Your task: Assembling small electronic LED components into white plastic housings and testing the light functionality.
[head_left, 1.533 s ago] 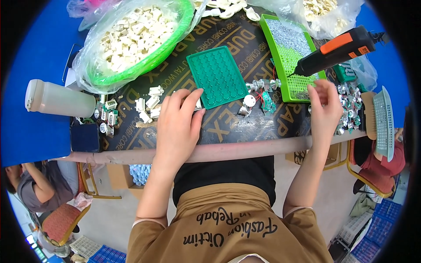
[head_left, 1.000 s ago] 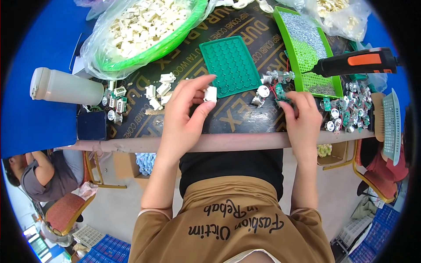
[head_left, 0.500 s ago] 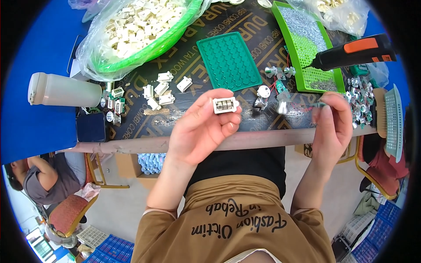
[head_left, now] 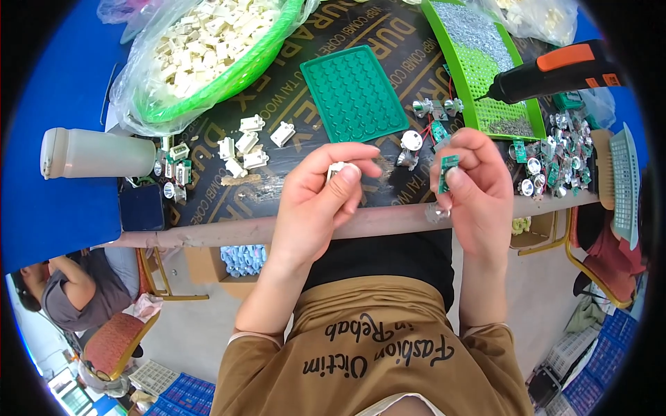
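Observation:
My left hand (head_left: 305, 204) is closed on a small white plastic housing (head_left: 334, 168), with the thumb lying across it and hiding most of it. To its right, my right hand (head_left: 480, 191) pinches a small green circuit board (head_left: 449, 162) between thumb and fingers. A silver reflector piece (head_left: 436, 213), blurred, hangs just below that board near the table edge. Both hands are held above the front edge of the table, apart from each other. Several more white housings (head_left: 247, 143) lie loose on the table beyond my left hand.
A green basket (head_left: 229, 90) of white housings stands far left, beside a pale bottle (head_left: 100, 154). A green moulded tray (head_left: 354, 93) lies mid-table. On the right are a green perforated tray (head_left: 485, 114) of screws, a black-and-orange electric screwdriver (head_left: 555, 73) and piled reflector assemblies (head_left: 555, 163).
My right hand has moved left toward my left hand, bringing the circuit board with its reflector. My left thumb has come down over the housing, whose open side was showing before.

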Available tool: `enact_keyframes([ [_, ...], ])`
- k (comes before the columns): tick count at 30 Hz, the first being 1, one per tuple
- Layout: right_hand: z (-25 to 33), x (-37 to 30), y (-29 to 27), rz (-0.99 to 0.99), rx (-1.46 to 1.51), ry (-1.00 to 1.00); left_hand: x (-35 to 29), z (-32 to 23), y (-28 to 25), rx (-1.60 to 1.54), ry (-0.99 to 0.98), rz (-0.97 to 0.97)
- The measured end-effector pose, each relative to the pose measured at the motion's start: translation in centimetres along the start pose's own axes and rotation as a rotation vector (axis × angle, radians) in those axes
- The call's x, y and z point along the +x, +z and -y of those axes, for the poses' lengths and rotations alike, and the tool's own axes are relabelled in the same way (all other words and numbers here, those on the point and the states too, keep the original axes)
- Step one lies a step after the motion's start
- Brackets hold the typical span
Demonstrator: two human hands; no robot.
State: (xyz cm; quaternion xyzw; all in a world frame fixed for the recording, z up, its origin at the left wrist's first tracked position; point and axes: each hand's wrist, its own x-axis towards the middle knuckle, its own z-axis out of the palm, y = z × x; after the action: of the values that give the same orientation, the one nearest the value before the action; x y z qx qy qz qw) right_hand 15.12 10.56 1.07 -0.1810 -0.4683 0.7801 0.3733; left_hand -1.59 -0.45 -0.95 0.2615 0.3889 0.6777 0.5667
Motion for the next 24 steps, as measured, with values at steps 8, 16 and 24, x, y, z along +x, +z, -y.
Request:
enact_keyframes([
  [8,-0.6,0.0,-0.4,-0.037,-0.008,0.023,0.4,0.2,1.5,0.092,0.056,-0.107],
  [16,-0.8,-0.2,-0.3,-0.026,-0.176,-0.085,0.2,0.4,1.9,0.348,0.206,-0.118],
  [24,-1.5,-0.6,0.8,-0.001,-0.379,-0.22,-0.3,0.0,3.0,0.353,0.233,-0.128],
])
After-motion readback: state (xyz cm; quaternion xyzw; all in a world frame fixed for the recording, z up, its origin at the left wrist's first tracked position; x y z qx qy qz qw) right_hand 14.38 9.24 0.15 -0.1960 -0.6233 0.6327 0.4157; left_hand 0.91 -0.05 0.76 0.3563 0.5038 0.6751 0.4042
